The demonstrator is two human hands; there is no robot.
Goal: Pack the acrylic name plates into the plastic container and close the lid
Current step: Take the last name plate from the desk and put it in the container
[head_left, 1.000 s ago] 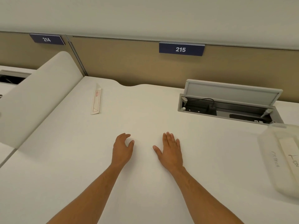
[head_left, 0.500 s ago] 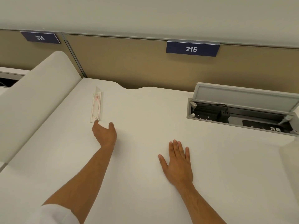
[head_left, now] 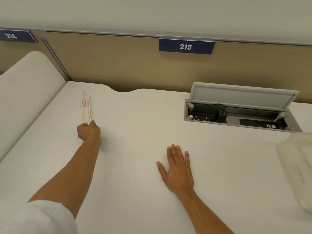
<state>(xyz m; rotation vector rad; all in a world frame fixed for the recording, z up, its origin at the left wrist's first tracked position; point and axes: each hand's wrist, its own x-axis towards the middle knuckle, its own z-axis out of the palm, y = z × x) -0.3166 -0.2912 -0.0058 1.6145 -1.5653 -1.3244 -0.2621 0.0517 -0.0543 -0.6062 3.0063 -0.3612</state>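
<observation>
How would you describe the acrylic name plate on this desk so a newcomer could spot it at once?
Start at the white desk below the blue 215 sign and go to its far left corner. There the acrylic name plate lies, a long clear strip whose near end the left hand grips. Its red-printed label sets it apart.

On the desk, the name plate lies far left, the left hand at its near end; right hand flat near centre; cable box far right; plastic container at right edge.
</observation>
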